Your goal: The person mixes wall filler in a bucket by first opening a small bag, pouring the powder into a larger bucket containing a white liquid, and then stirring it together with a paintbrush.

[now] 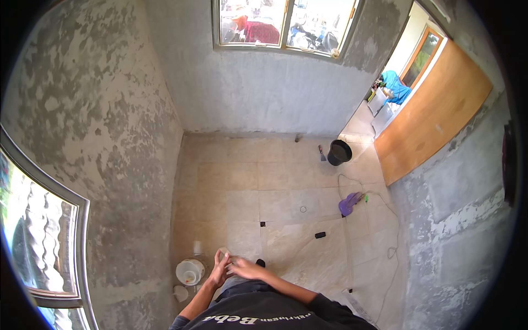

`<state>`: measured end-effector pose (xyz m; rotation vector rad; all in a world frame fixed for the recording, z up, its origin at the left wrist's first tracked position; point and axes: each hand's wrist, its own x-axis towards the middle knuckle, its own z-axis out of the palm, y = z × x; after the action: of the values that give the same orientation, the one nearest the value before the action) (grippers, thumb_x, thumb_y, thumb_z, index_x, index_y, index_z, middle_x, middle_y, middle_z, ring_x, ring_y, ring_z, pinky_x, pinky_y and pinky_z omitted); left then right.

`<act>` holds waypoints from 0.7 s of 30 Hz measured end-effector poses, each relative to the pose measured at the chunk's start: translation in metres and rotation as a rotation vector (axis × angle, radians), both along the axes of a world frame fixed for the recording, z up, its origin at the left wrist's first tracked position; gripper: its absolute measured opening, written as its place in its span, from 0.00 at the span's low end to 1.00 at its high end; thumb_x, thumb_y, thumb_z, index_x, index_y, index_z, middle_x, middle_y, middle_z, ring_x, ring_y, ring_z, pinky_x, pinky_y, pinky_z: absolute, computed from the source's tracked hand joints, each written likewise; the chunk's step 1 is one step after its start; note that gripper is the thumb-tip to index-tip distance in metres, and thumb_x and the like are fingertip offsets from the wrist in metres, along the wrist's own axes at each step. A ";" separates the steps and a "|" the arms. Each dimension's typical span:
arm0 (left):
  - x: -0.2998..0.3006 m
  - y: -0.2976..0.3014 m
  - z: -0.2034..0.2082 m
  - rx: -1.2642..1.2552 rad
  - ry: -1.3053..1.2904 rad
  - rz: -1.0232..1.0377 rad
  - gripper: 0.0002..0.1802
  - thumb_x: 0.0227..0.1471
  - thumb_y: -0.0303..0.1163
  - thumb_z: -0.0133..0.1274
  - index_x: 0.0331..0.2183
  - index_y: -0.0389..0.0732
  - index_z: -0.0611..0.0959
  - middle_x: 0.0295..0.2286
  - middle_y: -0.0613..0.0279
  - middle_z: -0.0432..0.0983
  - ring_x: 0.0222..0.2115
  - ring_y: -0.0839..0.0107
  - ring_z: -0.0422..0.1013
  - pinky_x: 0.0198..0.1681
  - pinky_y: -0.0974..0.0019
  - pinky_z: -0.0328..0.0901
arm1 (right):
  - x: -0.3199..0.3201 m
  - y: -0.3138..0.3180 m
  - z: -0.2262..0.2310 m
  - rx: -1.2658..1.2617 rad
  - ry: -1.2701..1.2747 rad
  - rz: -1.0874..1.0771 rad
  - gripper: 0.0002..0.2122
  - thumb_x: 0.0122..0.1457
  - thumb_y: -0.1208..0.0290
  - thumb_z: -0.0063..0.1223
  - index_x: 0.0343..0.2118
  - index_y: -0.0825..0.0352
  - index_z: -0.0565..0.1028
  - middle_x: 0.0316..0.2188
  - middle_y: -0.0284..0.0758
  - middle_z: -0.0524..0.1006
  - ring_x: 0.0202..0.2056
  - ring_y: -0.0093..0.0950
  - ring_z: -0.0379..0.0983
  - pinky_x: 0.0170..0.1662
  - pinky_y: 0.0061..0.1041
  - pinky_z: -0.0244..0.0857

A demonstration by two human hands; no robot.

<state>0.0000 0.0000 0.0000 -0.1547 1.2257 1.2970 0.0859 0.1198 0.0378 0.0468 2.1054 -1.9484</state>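
My left hand (pixel 219 268) is raised in front of my body, fingers closed around a pale, ring-shaped thing (pixel 223 251) that looks like a roll of tape; it is too small to be sure. Right beside it, my right hand (pixel 245 269) reaches across with bent fingers that meet the left hand. What those fingers pinch, if anything, is too small to make out. Below and to the left of my hands, a white bucket (pixel 183 272) stands on the floor with something pale inside. A small white piece (pixel 197 247) lies just beyond the bucket.
Beige tiles (pixel 231 176) cover the floor. A black bucket (pixel 340 153) stands near the doorway, with a scraper (pixel 322 153) beside it. A purple thing (pixel 348 204) lies by a long cord (pixel 397 231). A small black block (pixel 320 235) lies closer. The wooden door (pixel 434 110) stands ajar.
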 end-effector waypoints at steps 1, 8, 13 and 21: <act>0.006 0.001 -0.019 0.044 -0.053 0.174 0.48 0.48 0.43 0.56 0.59 0.55 0.42 0.50 0.43 0.57 0.47 0.52 0.63 0.50 0.43 0.57 | 0.008 0.005 0.001 0.012 -0.014 0.005 0.30 0.63 0.57 0.33 0.63 0.70 0.45 0.64 0.48 0.47 0.64 0.42 0.45 0.64 0.31 0.44; -0.017 -0.104 -0.074 -0.210 -0.316 0.225 0.18 0.49 0.39 0.44 0.41 0.40 0.71 0.27 0.52 0.73 0.28 0.58 0.72 0.36 0.54 0.69 | -0.002 -0.008 -0.011 0.051 -0.105 0.453 0.32 0.56 0.44 0.48 0.48 0.75 0.68 0.41 0.51 0.75 0.41 0.38 0.74 0.44 0.33 0.66; 0.043 -0.143 -0.071 -0.560 0.113 -0.301 0.18 0.54 0.43 0.42 0.40 0.40 0.73 0.29 0.52 0.75 0.28 0.60 0.73 0.36 0.56 0.68 | -0.002 -0.023 -0.013 0.207 -0.110 0.651 0.21 0.53 0.50 0.53 0.29 0.68 0.80 0.24 0.40 0.79 0.28 0.33 0.76 0.32 0.35 0.67; 0.075 -0.106 -0.070 -0.483 0.189 -0.131 0.19 0.55 0.44 0.42 0.40 0.41 0.73 0.30 0.52 0.75 0.29 0.61 0.73 0.36 0.57 0.68 | 0.006 -0.054 -0.011 0.176 0.115 0.776 0.09 0.49 0.65 0.55 0.28 0.65 0.79 0.24 0.37 0.79 0.28 0.32 0.76 0.32 0.32 0.67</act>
<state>0.0753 -0.1058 -0.0701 -0.2972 1.6706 0.8993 0.0915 0.0661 0.0272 -0.7450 1.9294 -1.3204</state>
